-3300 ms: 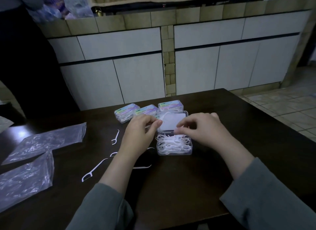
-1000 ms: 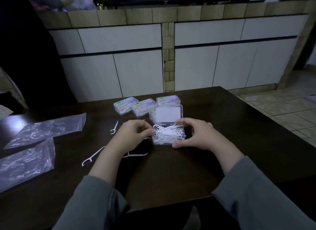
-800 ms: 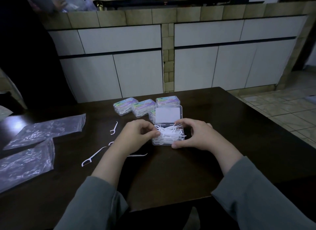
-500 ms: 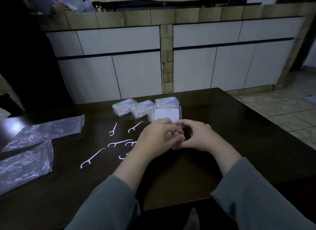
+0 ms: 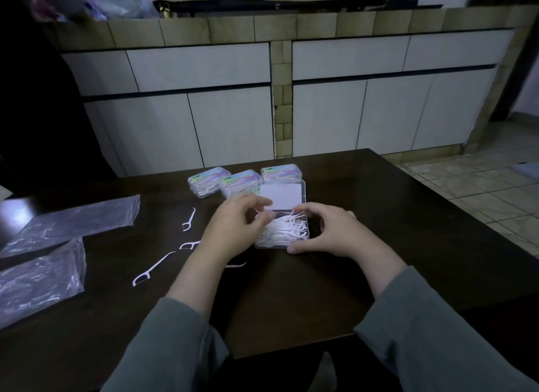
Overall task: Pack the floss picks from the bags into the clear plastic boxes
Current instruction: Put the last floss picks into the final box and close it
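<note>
An open clear plastic box [image 5: 303,228] sits mid-table, full of white floss picks [image 5: 287,231]. Its raised lid [image 5: 282,197] shows a white card. My right hand [image 5: 331,234] grips the box's right side, thumb at the front corner and forefinger at the back. My left hand [image 5: 233,228] is at the box's left edge, fingers curled, and pinches what looks like a thin floss pick [image 5: 259,212] over the box. Loose floss picks [image 5: 189,220] [image 5: 154,268] lie on the table to the left; my left wrist partly hides others.
Three closed, filled boxes [image 5: 239,184] stand in a row just behind the open one. Two flat clear plastic bags [image 5: 73,222] [image 5: 38,278] lie at the table's left. The dark table [image 5: 291,298] ends close to my body; white cabinets stand beyond its far edge.
My left hand reached across the top of the box, then drew back to its left edge, so the picks inside show again. My right hand kept its hold on the box.
</note>
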`<state>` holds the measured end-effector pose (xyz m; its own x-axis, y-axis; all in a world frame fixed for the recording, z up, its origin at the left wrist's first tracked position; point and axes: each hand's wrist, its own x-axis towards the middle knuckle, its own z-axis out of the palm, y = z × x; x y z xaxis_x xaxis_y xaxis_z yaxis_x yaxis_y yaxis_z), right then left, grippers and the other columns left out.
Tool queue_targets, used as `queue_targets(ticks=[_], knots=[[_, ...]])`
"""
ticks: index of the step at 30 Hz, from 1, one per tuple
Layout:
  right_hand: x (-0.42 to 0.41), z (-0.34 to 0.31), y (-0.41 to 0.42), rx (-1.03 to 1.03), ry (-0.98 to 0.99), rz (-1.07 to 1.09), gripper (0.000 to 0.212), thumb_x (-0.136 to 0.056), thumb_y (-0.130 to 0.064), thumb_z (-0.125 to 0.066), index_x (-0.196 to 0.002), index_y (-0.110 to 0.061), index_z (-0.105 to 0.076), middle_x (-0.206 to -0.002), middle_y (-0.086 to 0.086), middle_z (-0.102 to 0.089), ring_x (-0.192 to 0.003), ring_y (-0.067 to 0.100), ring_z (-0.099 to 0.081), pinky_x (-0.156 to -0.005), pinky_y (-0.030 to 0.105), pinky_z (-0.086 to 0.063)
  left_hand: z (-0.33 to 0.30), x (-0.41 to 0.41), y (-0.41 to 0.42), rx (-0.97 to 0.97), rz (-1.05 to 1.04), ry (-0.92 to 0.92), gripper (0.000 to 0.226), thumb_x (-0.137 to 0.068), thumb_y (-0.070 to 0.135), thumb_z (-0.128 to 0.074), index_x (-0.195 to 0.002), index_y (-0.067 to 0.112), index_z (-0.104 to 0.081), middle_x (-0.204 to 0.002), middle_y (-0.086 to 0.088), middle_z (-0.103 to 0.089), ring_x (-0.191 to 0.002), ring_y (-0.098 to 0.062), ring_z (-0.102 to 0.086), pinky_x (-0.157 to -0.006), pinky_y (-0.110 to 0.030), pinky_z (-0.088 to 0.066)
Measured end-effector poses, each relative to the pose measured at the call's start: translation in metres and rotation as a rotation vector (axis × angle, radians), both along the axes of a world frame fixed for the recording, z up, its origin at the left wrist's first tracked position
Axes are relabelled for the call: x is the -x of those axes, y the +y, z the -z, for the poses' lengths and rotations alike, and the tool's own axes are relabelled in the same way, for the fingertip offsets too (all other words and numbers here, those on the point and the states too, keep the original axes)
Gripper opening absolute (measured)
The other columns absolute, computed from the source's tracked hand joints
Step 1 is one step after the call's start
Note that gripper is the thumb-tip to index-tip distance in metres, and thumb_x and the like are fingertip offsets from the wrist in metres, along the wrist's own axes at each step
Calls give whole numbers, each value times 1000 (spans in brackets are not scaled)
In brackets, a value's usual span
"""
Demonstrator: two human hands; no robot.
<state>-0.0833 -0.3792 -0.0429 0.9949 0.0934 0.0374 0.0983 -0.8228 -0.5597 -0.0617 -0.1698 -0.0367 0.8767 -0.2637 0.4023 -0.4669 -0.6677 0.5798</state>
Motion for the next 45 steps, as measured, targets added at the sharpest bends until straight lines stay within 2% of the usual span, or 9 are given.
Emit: queue_targets(ticks=[6,11,16,21,26,32,40,42,45], knots=[[0,1,1,11,18,19,83,-56,-70,-78,-130,-52,-45,-127,-21,-54,-112,18,-45,-86,31,-34,3,-3,9,-91,-48,81,17,-90,32,-64,-104,29,-73,-107,11,-60,-103,-7,-54,-93,-29,-43],[9,-4,6,89,-48,-8,82,-69,-62,-76,-139,-44,-39,-143,-11,-41,-131,16,-37,-105,37,-29,1,1,12,-1,-61,58,19,-91,32,-63,-107,27,-72,-95,16,-58,-95,-5,-55,-86,-25,-44],[18,-7,20,156,-237,2,90,-66,-69,-72,-143,-46,-32,-129,-10,-34,-123,10,-32,-101,32,-30,-1,8,37,-24,-98,84,17,-93,32,-59,-107,31,-70,-102,14,-61,-93,-1,-53,-83,-25,-42],[32,-19,64,255,-402,-229,65,-78,-68,-62,-135,-42,-46,-122,-12,-47,-117,9,-38,-99,33,-26,-4,22,88,-58,-204,196,20,-88,23,-66,-96,42,-65,-100,13,-60,-97,-5,-56,-91,-31,-45],[17,-17,116,532,-345,-326,60,-83,-67,-55,-132,-32,-55,-127,-5,-56,-121,17,-40,-98,42,-24,-7,32,123,-117,-402,408,28,-82,8,-59,-92,34,-62,-95,10,-57,-91,-12,-56,-86,-37,-50],[-8,-27,133,709,-195,-241,62,-78,-71,-58,-118,-24,-66,-115,-1,-65,-115,21,-48,-93,44,-24,-1,31,137,-207,-451,387,14,-80,18,-64,-72,29,-67,-80,9,-66,-78,-9,-60,-75,-31,-51],[-34,-39,131,569,-26,-308,16,-84,-41,-71,-98,-32,-72,-106,-8,-68,-110,16,-53,-96,40,-24,1,24,123,-192,-205,401,25,-79,17,-74,-69,40,-71,-81,8,-70,-82,-8,-65,-81,-29,-54],[-41,-43,133,626,-18,-319,16,-84,-40,-72,-98,-33,-71,-109,-8,-67,-112,17,-52,-99,43,-23,2,18,115,-185,-171,330,21,-77,21,-77,-73,40,-68,-87,12,-62,-84,-6,-61,-84,-31,-52],[-49,-45,136,707,-59,-341,38,-81,-44,-73,-117,-36,-63,-116,-8,-65,-118,20,-50,-102,46,-23,5,9,106,-259,-119,250,23,-82,30,-73,-92,45,-60,-97,14,-50,-92,-6,-54,-89,-31,-48]])
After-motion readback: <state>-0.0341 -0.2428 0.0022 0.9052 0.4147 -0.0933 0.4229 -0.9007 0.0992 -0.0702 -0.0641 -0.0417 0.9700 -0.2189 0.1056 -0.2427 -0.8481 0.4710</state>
